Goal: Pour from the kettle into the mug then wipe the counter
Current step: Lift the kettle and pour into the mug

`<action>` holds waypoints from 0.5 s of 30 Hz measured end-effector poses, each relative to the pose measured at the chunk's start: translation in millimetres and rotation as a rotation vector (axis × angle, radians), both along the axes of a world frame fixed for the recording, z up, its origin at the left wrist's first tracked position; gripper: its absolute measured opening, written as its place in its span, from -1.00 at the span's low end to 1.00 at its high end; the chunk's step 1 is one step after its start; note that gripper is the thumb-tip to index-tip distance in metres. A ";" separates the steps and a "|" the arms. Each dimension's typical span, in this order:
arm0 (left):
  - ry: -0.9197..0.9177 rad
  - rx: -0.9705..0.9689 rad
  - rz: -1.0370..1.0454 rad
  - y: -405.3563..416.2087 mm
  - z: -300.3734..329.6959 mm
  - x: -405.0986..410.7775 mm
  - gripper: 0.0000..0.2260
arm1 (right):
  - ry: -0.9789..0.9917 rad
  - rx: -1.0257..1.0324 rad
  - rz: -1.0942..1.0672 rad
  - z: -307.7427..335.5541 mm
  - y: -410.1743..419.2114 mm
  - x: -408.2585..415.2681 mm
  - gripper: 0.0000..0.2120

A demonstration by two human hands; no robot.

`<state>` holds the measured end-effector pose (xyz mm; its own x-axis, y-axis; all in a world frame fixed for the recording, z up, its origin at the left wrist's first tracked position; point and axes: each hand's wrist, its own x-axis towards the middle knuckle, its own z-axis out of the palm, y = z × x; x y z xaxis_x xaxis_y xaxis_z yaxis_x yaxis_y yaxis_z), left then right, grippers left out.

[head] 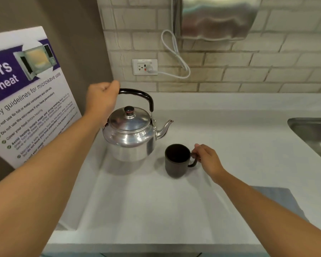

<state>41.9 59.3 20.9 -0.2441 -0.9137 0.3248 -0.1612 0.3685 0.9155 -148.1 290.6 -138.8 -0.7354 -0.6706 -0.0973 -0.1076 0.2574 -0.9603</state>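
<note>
**A:** Panel one, the left side. What is shown?

**B:** The left hand (pixel 102 98) is clenched in a fist around the rear end of the black handle (pixel 141 95) that arches over the kettle (pixel 130 134). The kettle, polished metal with a domed lid (pixel 129 120) and dark knob (pixel 129 109), sits upright toward the back left of the pale counter (pixel 156 210). Its spout (pixel 164 127) points right, toward the sink. Whether the base rests on the counter or is raised just off it, I cannot say from this angle; a shadow lies close under it.

**A:** And the right side?

**B:** The right hand (pixel 208 160) has its fingers pinched on the loop handle of the dark mug (pixel 177 160). The mug stands upright on the counter, just in front of and to the right of the kettle, below the spout and apart from the kettle's body. Its inside looks dark; contents cannot be judged.

**A:** Surroundings?

**B:** A microwave safety poster (pixel 26 93) leans at the left edge, beside the kettle arm. Behind, on the brick-pattern wall (pixel 248 71), a socket plate (pixel 144 67) carries a white plug, whose cable (pixel 176 54) loops upward toward a steel dispenser (pixel 217 17). The corner of a metal sink (pixel 311 134) shows at the right. A grey cloth (pixel 278 199) lies flat on the counter near the front right, partly covered by the right forearm.
</note>
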 end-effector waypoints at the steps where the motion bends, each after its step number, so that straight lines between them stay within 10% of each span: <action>1: -0.013 -0.004 -0.006 3.0 -2.6 1.6 -0.68 | -0.010 0.006 0.006 -2.4 -0.7 2.6 -0.63; 15: -0.151 -0.132 -0.130 35.9 -9.9 0.4 -0.59 | 0.109 0.040 0.037 -4.4 -7.8 12.4 -0.70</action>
<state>42.3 95.2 11.0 -0.4118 -0.8234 0.3904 -0.2361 0.5102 0.8270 -135.7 282.8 -143.3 -0.7177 -0.6949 -0.0454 -0.2211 0.2892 -0.9314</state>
